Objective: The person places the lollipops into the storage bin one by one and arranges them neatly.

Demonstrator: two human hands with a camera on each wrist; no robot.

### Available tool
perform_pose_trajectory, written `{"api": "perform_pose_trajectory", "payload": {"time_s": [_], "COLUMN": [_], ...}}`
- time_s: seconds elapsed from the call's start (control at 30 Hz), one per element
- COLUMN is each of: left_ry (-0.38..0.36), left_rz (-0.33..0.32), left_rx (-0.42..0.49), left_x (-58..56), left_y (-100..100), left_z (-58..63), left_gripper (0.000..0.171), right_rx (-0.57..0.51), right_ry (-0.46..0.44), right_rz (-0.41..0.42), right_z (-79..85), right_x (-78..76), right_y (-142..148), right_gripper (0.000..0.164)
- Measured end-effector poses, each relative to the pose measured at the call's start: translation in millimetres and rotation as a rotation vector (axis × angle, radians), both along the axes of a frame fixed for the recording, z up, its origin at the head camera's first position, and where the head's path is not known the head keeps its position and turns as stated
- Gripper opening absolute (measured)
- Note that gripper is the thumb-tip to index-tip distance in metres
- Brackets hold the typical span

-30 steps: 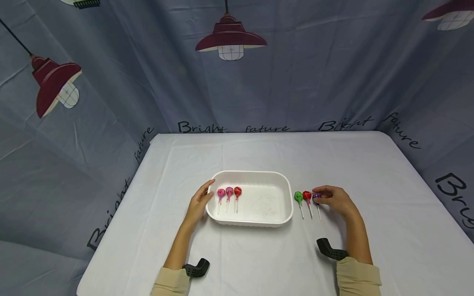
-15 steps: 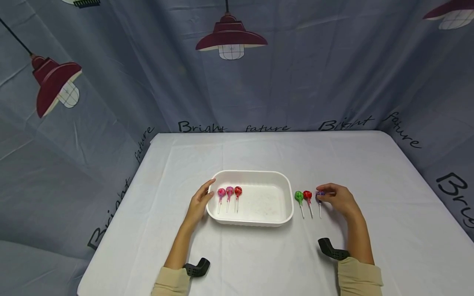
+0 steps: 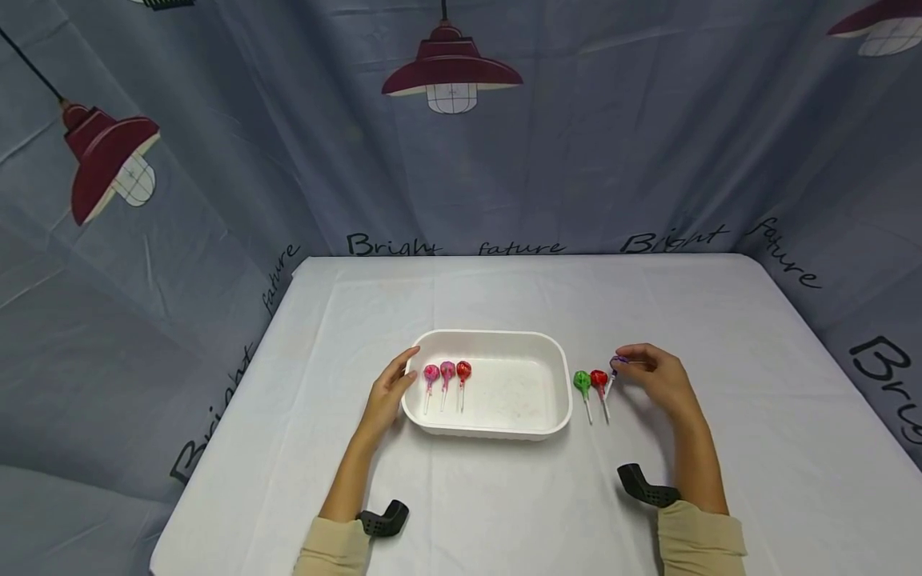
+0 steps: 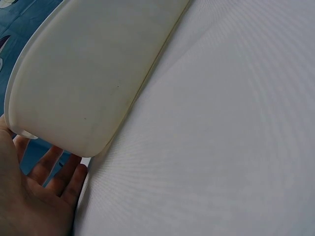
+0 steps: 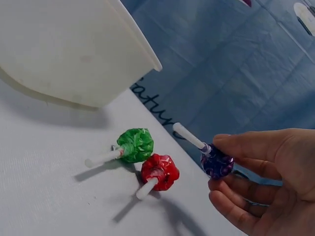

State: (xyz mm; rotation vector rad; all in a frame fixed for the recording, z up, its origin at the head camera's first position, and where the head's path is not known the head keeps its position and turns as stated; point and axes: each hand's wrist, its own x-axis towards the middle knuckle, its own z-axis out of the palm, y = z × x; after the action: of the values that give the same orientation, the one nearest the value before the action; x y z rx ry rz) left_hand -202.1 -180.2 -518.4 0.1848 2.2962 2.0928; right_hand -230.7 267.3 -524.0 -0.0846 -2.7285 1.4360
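My right hand [image 3: 659, 380] pinches a purple-wrapped lollipop [image 5: 216, 163] by its candy head, raised off the table, its white stick tilted. To its left lie a green lollipop [image 5: 135, 145] and a red lollipop [image 5: 160, 172] side by side on the cloth, sticks toward me. A white plastic tray [image 3: 497, 333] stands in the middle. Two pink lollipops [image 3: 447, 370] and a red one [image 3: 464, 370] lie in a row in its left part. My left hand [image 3: 385, 396] rests against the tray's left end, thumb at the rim and fingers spread fairly straight.
A white cloth [image 3: 504, 496] covers the table. Grey-blue curtains [image 3: 591, 144] printed with lamps and lettering hang behind and at the sides. Black wrist mounts [image 3: 384, 520] sit at both sleeves.
My right hand has moved the purple lollipop slightly right, then lifted it away from the red one and tilted its stick. The left hand and tray stay put.
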Motion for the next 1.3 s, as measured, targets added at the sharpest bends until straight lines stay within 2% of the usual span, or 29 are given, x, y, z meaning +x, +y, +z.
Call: {"api": "perform_pose_trajectory", "payload": {"time_s": [0.03, 0.17, 0.27, 0.37, 0.57, 0.7, 0.77, 0.83, 0.9, 1.07, 1.13, 1.2, 1.3], "left_ry": [0.004, -0.002, 0.001, 0.006, 0.008, -0.007, -0.010, -0.007, -0.005, 0.001, 0.001, 0.002, 0.001], "left_rz": [0.007, 0.010, 0.009, 0.009, 0.001, 0.005, 0.004, 0.002, -0.002, 0.002, 0.005, 0.001, -0.013], "left_rx": [-0.001, -0.008, -0.007, -0.004, 0.010, 0.018, 0.016, 0.014, 0.012, 0.003, 0.000, 0.004, 0.013], "left_x": [-1.8, -1.4, -0.7, -0.5, -0.7, -0.1, 0.0, -0.1, -0.3, -0.4, -0.1, 0.2, 0.6], "left_y": [-0.5, -0.1, -0.2, -0.7, -0.3, 0.2, 0.0, -0.2, -0.4, 0.0, 0.3, 0.2, -0.5], "left_z": [-4.2, -3.5, -2.6, -2.6, -3.2, -2.6, -2.5, -2.2, -2.4, -2.7, -2.4, -2.1, -0.9], "left_gripper": [0.039, 0.038, 0.038, 0.038, 0.041, 0.041, 0.040, 0.040, 0.040, 0.040, 0.039, 0.039, 0.040], "right_rx": [-0.025, -0.099, -0.130, -0.149, -0.163, -0.190, -0.216, -0.200, -0.197, -0.187, -0.192, -0.179, -0.132], "right_ry": [-0.008, -0.027, -0.009, 0.022, 0.077, 0.098, 0.103, 0.109, 0.103, 0.085, 0.087, 0.082, 0.100], "right_rz": [-0.008, 0.005, 0.020, 0.030, 0.026, 0.056, 0.103, 0.114, 0.136, 0.145, 0.151, 0.159, 0.140], "right_z": [7.8, 44.0, 53.2, 46.0, 6.3, -5.9, 2.9, 12.1, 28.1, 64.8, 70.0, 59.2, 20.6], "right_x": [2.5, 16.6, 19.2, 13.4, -14.2, -27.2, -26.7, -25.1, -19.9, -6.2, -6.4, -16.3, -42.4], "right_y": [-5.0, -25.3, -32.7, -36.6, -39.2, -45.5, -51.9, -59.8, -68.2, -85.4, -87.8, -83.9, -71.2], "right_gripper": [0.046, 0.048, 0.046, 0.049, 0.055, 0.053, 0.048, 0.044, 0.041, 0.038, 0.039, 0.039, 0.038]}}
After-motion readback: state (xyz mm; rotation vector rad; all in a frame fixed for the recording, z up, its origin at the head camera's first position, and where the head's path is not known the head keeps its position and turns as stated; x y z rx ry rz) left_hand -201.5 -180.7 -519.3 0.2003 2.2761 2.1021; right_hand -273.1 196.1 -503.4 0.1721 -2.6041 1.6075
